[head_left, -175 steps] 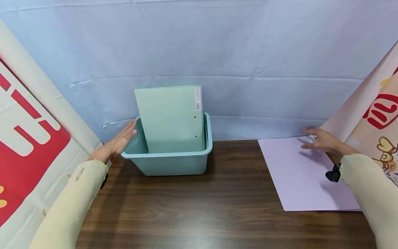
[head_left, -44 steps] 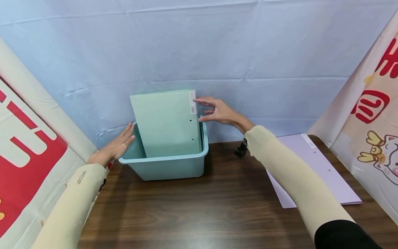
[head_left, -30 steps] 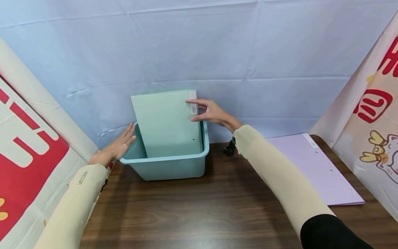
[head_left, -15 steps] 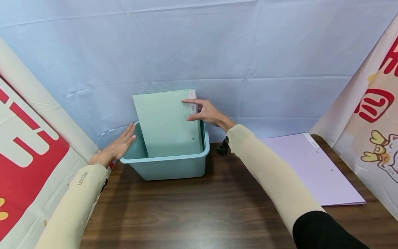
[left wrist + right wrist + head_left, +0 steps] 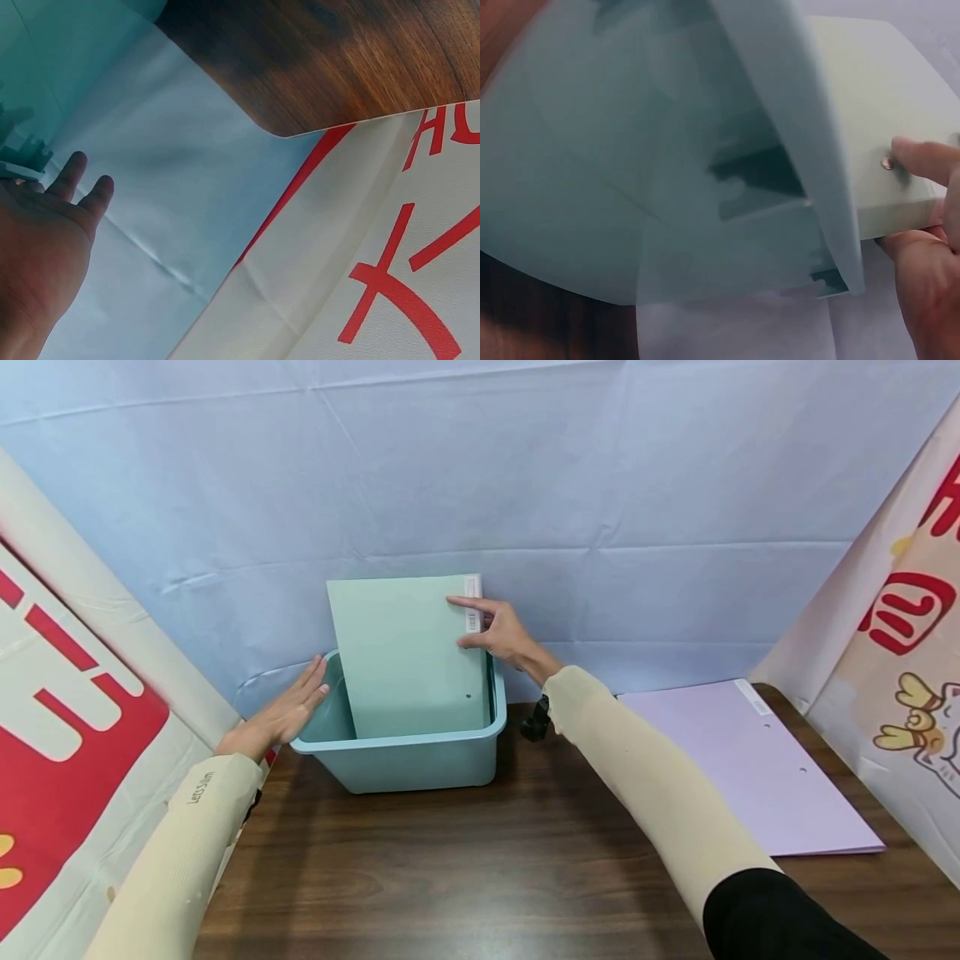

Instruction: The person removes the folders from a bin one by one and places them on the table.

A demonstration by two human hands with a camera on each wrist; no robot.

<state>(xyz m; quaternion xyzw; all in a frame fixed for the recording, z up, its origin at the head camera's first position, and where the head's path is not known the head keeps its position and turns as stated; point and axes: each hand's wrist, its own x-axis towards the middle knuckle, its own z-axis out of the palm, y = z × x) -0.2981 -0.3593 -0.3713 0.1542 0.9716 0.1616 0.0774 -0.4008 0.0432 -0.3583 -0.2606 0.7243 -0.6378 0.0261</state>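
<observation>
A pale green file folder [image 5: 397, 652] stands in a light blue-green plastic bin [image 5: 420, 768], its upper part rising above the rim. It has a white barcode label at the upper right. My right hand [image 5: 506, 633] grips the folder's right edge; in the right wrist view, the thumb lies on the cover near a rivet and the other fingers curl beneath the spine. My left hand [image 5: 288, 706] rests against the bin's left rim with straight fingers. In the left wrist view, the left hand [image 5: 41, 255] shows only partly beside the bin. The folder's lower end is hidden by the bin's front wall.
A lilac file folder [image 5: 735, 768] lies flat on the dark wooden table [image 5: 450, 877] at the right. A pale blue cloth [image 5: 570, 485] hangs behind the bin, and printed cloths [image 5: 911, 677] hang at both sides.
My right hand has moved left from the lilac folder to the green folder and taken hold of its edge. The green folder has shifted slightly right. My left hand stays at the bin.
</observation>
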